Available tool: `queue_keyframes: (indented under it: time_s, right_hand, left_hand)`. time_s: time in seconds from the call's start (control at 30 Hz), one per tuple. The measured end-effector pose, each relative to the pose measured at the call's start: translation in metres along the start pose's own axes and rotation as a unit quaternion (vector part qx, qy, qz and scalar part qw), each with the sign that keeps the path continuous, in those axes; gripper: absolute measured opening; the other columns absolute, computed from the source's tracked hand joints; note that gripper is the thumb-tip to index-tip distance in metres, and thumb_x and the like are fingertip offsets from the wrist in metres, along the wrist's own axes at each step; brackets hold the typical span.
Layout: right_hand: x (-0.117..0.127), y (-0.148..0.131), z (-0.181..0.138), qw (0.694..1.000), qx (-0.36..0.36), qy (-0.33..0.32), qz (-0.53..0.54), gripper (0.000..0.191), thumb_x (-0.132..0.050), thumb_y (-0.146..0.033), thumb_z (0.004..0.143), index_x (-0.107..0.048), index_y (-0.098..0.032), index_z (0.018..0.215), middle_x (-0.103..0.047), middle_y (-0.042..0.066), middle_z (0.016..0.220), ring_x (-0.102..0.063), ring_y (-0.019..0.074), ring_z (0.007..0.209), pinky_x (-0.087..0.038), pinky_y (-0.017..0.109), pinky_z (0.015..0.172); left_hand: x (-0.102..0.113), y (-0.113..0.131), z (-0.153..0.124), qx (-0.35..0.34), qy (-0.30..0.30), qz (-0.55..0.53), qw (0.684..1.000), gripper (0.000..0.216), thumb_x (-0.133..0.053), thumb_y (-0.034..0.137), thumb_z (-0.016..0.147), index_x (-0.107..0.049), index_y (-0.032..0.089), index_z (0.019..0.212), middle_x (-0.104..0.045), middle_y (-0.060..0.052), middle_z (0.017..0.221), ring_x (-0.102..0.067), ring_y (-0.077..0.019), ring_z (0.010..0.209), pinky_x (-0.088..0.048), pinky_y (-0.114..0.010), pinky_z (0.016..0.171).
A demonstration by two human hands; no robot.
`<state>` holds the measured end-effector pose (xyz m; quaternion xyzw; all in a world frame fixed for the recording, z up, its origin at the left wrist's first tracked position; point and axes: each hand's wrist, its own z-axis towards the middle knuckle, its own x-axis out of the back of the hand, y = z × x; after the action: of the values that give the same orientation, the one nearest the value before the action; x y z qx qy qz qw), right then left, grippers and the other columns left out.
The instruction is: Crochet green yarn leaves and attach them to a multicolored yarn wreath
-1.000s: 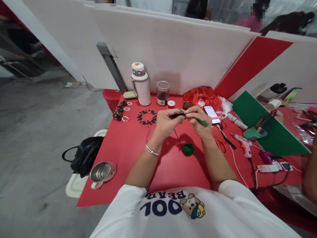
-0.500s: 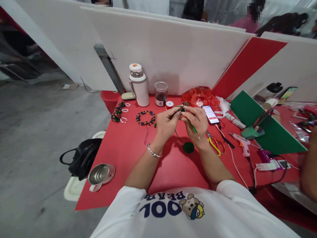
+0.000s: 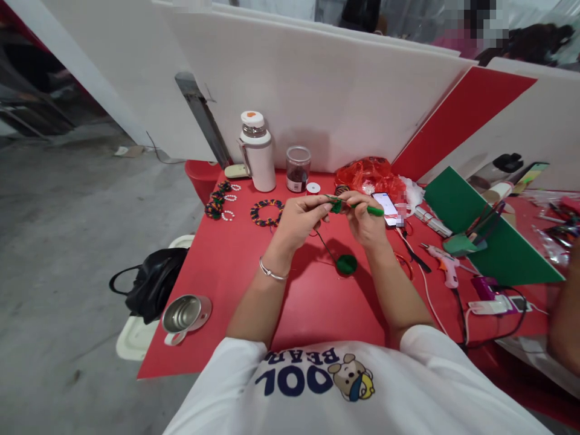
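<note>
Over the red table, my left hand (image 3: 299, 219) pinches a small piece of green crochet work (image 3: 336, 206). My right hand (image 3: 368, 220) is closed around a crochet hook (image 3: 374, 210) with a green handle, its thin shaft pointing left into the piece. A dark strand of yarn runs down from the hands to a green yarn ball (image 3: 347, 264) lying on the table below them. To the left of my left hand lies a multicoloured braided ring (image 3: 266, 213), partly hidden behind that hand. A white spool (image 3: 313, 188) stands just beyond the fingers.
A white thermos (image 3: 259, 157) and a clear jar (image 3: 298, 169) stand at the back. Right of my hands lie a phone (image 3: 384, 208), a pink glue gun (image 3: 446, 263) and cables. A metal cup (image 3: 186, 317) sits at the left edge. Low partitions (image 3: 317, 84) border the far side.
The hook has swung from pointing down beside my right palm to lying nearly level, its green handle now to the right. My hands have moved slightly apart, showing more of the green piece.
</note>
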<state>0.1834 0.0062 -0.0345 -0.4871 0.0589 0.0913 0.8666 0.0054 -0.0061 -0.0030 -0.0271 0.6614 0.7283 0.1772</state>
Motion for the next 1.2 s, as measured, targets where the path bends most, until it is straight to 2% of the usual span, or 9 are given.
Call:
queue_keyframes:
  time_s: [0.1, 0.2, 0.53, 0.83, 1.03, 1.1, 1.2]
  right_hand:
    - [0.001, -0.003, 0.004, 0.999, -0.009, -0.037, 0.036, 0.037, -0.084, -0.065, 0.082, -0.08, -0.028, 0.084, -0.077, 0.003, 0.095, -0.063, 0.0141, 0.072, -0.054, 0.033, 0.07]
    - [0.005, -0.005, 0.008, 0.997, -0.03, -0.058, 0.041, 0.038, -0.084, -0.066, 0.081, -0.08, -0.028, 0.082, -0.076, 0.003, 0.093, -0.062, 0.0141, 0.07, -0.053, 0.033, 0.069]
    - [0.016, -0.003, 0.01, 0.996, -0.054, -0.072, 0.026, 0.041, -0.082, -0.068, 0.081, -0.079, -0.027, 0.081, -0.076, 0.003, 0.091, -0.062, 0.0145, 0.069, -0.054, 0.034, 0.069]
    - [0.011, -0.004, 0.007, 0.996, -0.062, -0.052, 0.045, 0.042, -0.085, -0.069, 0.077, -0.077, -0.027, 0.078, -0.075, 0.002, 0.086, -0.064, 0.0157, 0.072, -0.054, 0.032, 0.067]
    - [0.009, -0.004, 0.009, 0.995, -0.078, -0.065, 0.026, 0.042, -0.087, -0.066, 0.077, -0.079, -0.025, 0.078, -0.072, 0.002, 0.08, -0.061, 0.0131, 0.067, -0.052, 0.03, 0.064]
    - [0.007, -0.004, 0.01, 0.991, -0.113, -0.054, 0.038, 0.044, -0.09, -0.066, 0.072, -0.078, -0.024, 0.083, -0.071, 0.001, 0.08, -0.061, 0.0124, 0.066, -0.051, 0.028, 0.062]
    - [0.0, -0.007, 0.01, 0.977, -0.189, -0.044, 0.088, 0.062, -0.095, -0.069, 0.059, -0.077, -0.026, 0.099, -0.071, -0.001, 0.084, -0.06, 0.0116, 0.067, -0.049, 0.024, 0.056]
  left_hand:
    - [0.003, 0.002, 0.0, -0.018, -0.01, -0.012, 1.0, 0.014, -0.082, 0.026, 0.07, -0.084, 0.016, 0.081, -0.059, 0.001, 0.058, -0.046, -0.0059, 0.047, -0.035, -0.019, 0.043]
    - [0.005, 0.003, 0.0, -0.013, -0.023, -0.011, 1.0, 0.01, -0.081, 0.025, 0.07, -0.081, 0.016, 0.075, -0.057, 0.002, 0.059, -0.045, -0.006, 0.047, -0.034, -0.02, 0.043]
    - [0.003, 0.008, -0.004, -0.022, -0.024, 0.044, 0.998, 0.009, -0.076, 0.021, 0.074, -0.082, 0.018, 0.079, -0.059, 0.0, 0.074, -0.047, -0.0058, 0.051, -0.036, -0.021, 0.043]
    - [0.002, 0.007, -0.004, -0.019, -0.04, 0.047, 0.998, 0.018, -0.084, 0.031, 0.073, -0.084, 0.018, 0.085, -0.064, -0.001, 0.069, -0.047, -0.0078, 0.054, -0.035, -0.021, 0.044]
    - [-0.003, 0.008, -0.005, -0.056, -0.006, 0.106, 0.993, 0.018, -0.084, 0.034, 0.077, -0.078, 0.018, 0.07, -0.064, -0.001, 0.059, -0.051, -0.0097, 0.054, -0.038, -0.023, 0.048]
    - [-0.005, 0.008, -0.006, -0.073, 0.02, 0.117, 0.99, 0.017, -0.081, 0.031, 0.079, -0.077, 0.019, 0.067, -0.062, 0.0, 0.056, -0.052, -0.0107, 0.053, -0.038, -0.023, 0.048]
    - [-0.007, 0.006, -0.006, -0.099, 0.073, 0.103, 0.987, 0.016, -0.078, 0.029, 0.081, -0.078, 0.021, 0.067, -0.062, 0.0, 0.056, -0.053, -0.0113, 0.054, -0.039, -0.023, 0.048]
